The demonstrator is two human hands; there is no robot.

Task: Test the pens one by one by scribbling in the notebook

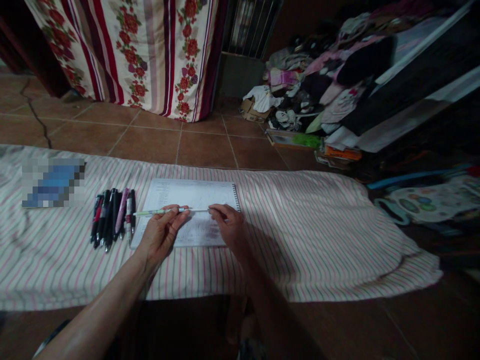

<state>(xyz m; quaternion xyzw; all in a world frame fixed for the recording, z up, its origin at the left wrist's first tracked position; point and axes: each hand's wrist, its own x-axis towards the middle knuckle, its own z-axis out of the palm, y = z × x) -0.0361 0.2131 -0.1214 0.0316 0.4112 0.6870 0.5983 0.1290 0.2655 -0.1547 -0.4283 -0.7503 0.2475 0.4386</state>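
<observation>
Your left hand (161, 236) pinches the green pen (153, 212) by its barrel, level over the notebook (195, 192). Your right hand (229, 227) closes its fingertips on the thin refill (198, 210) sticking out of the barrel. It looks only partly drawn out, so this pen seems halfway apart. The row of pens (112, 217) lies just left of the notebook on the cloth (300, 225), none in hand.

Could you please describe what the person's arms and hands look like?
Both forearms are bare up to the picture's edge: no sleeves, gloves or watch show. The left hand and right hand carry no rings that I can make out. A thin dark band sits by the left elbow; whether worn is unclear.
</observation>
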